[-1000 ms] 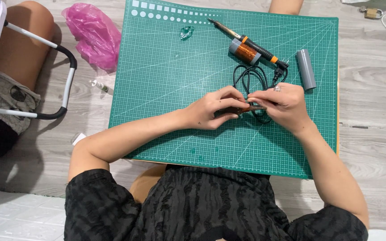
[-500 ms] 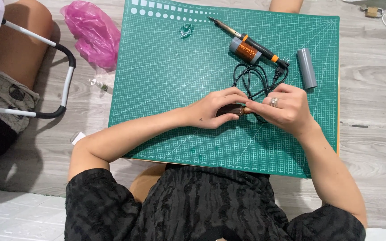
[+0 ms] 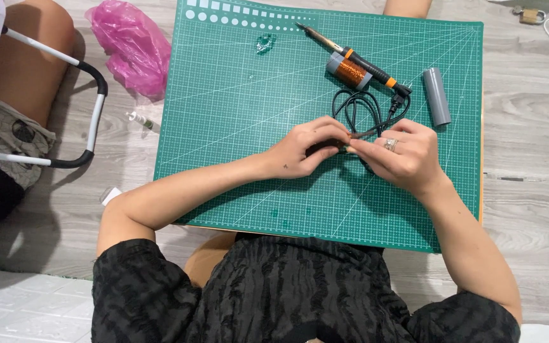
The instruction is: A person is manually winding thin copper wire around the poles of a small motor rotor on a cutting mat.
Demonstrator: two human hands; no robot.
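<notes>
Fingers of both hands meet over the middle of the green cutting mat (image 3: 236,127), pinching a small dark piece (image 3: 344,146) between them; what it is cannot be told, as it is mostly hidden. That mat lies on a grey wood-look floor (image 3: 528,190) and carries everything else. Left hand (image 3: 306,149) curls in from the left, its fingertips (image 3: 341,133) closed on the piece; right hand (image 3: 401,155), with a ring, closes on it from the other side, thumb and fingers pressed together. Off the mat's upper left corner lies a crumpled pink plastic bag (image 3: 128,47). Beyond the hands lies a soldering iron (image 3: 351,54) with an orange-and-black handle, its black cord (image 3: 357,111) looped just beside the knuckles. A spool of copper wire (image 3: 349,71) touches the iron, and a grey cylinder (image 3: 436,95) lies near the mat's right edge.
</notes>
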